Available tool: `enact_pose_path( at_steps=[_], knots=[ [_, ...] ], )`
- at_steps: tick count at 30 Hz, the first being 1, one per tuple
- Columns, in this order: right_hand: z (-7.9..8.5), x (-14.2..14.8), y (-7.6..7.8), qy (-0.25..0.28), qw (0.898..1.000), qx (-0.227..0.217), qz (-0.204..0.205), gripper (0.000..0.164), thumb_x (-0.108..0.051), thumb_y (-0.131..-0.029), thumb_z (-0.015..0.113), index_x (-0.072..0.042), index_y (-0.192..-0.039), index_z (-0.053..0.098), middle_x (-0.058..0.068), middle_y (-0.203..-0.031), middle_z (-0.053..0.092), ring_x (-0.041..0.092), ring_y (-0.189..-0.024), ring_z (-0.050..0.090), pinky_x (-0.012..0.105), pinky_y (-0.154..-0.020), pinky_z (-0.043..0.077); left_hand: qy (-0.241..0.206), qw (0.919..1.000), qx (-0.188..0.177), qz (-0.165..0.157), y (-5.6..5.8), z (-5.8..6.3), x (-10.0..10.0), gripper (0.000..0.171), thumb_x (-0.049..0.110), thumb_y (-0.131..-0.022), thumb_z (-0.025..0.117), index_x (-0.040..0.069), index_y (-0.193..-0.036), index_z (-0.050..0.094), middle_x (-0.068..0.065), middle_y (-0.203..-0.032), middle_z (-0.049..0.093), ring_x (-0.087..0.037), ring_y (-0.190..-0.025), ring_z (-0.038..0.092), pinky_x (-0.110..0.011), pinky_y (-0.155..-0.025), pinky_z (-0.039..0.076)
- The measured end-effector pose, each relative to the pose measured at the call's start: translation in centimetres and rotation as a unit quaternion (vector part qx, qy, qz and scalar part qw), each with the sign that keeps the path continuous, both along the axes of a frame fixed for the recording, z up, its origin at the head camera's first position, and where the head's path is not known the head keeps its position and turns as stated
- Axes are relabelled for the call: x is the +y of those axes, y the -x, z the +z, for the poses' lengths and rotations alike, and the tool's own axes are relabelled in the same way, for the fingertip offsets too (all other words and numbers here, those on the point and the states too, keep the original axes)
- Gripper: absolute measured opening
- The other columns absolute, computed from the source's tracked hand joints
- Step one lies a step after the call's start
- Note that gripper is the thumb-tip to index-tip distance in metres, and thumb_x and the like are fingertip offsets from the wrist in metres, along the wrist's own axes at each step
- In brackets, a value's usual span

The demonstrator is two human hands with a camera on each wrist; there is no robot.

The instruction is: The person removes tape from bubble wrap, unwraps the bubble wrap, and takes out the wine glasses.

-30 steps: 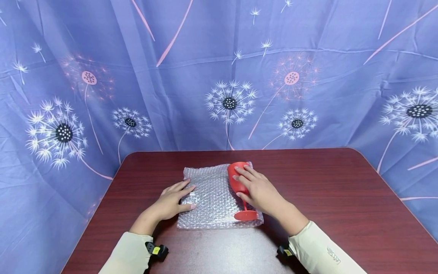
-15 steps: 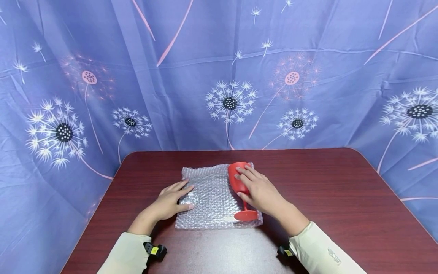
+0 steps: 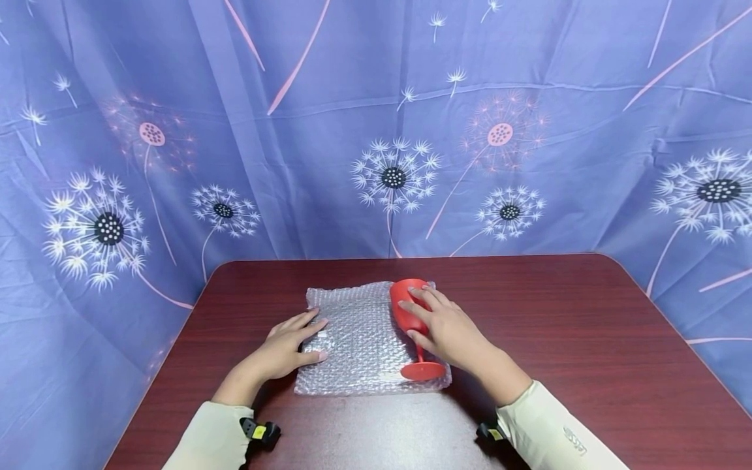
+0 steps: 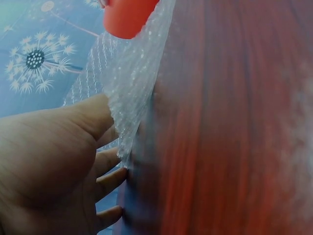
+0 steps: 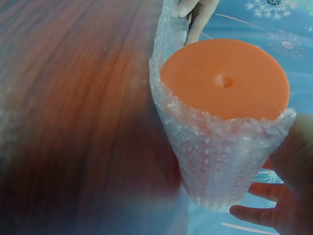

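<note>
A red goblet [image 3: 405, 313] lies on its side at the right part of a sheet of bubble wrap [image 3: 358, 339]. My right hand [image 3: 452, 329] grips its bowl from above, fingers curved over it and thumb low by the stem. In the right wrist view the goblet's round foot [image 5: 220, 73] faces the camera, and wrap [image 5: 215, 156] curls up around its side. My left hand [image 3: 282, 349] rests on the sheet's left edge with spread, fairly straight fingers. In the left wrist view its thumb [image 4: 93, 115] lies on the wrap, fingertips along the edge.
Both hands work over a dark red wooden table [image 3: 558, 313] with rounded far corners. Behind it hangs a blue curtain [image 3: 329, 163] with a dandelion pattern. Black wrist cameras are strapped on below pale sleeves [image 3: 211, 434].
My left hand has slid slightly to the left, and the bubble wrap's left edge has shifted left with it. The right hand and the goblet stay nearly in place.
</note>
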State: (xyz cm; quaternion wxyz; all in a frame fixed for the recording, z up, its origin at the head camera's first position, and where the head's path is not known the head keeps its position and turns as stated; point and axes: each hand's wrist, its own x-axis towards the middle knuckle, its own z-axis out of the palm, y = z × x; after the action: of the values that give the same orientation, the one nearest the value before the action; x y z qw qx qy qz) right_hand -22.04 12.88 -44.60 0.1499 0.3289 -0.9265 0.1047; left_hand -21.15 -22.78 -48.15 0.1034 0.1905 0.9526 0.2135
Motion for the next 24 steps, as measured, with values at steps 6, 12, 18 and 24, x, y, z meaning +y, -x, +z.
enact_pose_path(
  at_steps=[6, 12, 18, 24],
  knots=[
    [-0.1, 0.1, 0.0, 0.009, 1.0, 0.005, -0.003, 0.056, -0.033, -0.086, 0.08, -0.016, -0.137, 0.064, 0.018, -0.141, 0.055, 0.045, -0.132, 0.053, 0.058, -0.103, 0.049, 0.004, 1.0, 0.009, 0.0, -0.1, 0.0, -0.3, 0.072, 0.048, -0.094, 0.066, 0.019, -0.156, 0.042, -0.009, -0.168, 0.025, -0.042, -0.154, 0.021, -0.071, -0.116, 0.017],
    [-0.1, 0.1, -0.1, 0.003, 1.0, 0.007, -0.001, 0.058, -0.035, -0.085, 0.081, -0.014, -0.137, 0.063, 0.019, -0.145, 0.053, 0.048, -0.135, 0.05, 0.058, -0.107, 0.046, 0.002, 1.0, 0.008, 0.001, -0.3, 0.1, -0.7, 0.072, 0.048, -0.095, 0.066, 0.018, -0.156, 0.041, -0.009, -0.169, 0.024, -0.043, -0.153, 0.021, -0.072, -0.116, 0.017],
    [-0.3, 0.0, -0.3, 0.005, 1.0, 0.007, 0.01, 0.062, -0.032, -0.085, 0.08, -0.007, -0.138, 0.06, 0.014, -0.151, 0.052, 0.036, -0.144, 0.044, 0.055, -0.114, 0.04, -0.002, 1.0, 0.004, 0.0, -0.5, 0.2, -1.1, 0.072, 0.048, -0.095, 0.066, 0.018, -0.155, 0.041, -0.01, -0.168, 0.024, -0.043, -0.153, 0.021, -0.072, -0.116, 0.017],
    [-0.6, 0.0, -0.2, 0.011, 1.0, 0.02, 0.014, 0.061, -0.03, -0.085, 0.08, -0.002, -0.135, 0.059, 0.016, -0.146, 0.056, 0.036, -0.142, 0.047, 0.053, -0.114, 0.041, 0.002, 1.0, 0.008, 0.002, -0.6, 0.3, -1.5, 0.072, 0.048, -0.094, 0.067, 0.018, -0.155, 0.042, -0.011, -0.168, 0.025, -0.043, -0.152, 0.023, -0.073, -0.115, 0.019]
  ],
)
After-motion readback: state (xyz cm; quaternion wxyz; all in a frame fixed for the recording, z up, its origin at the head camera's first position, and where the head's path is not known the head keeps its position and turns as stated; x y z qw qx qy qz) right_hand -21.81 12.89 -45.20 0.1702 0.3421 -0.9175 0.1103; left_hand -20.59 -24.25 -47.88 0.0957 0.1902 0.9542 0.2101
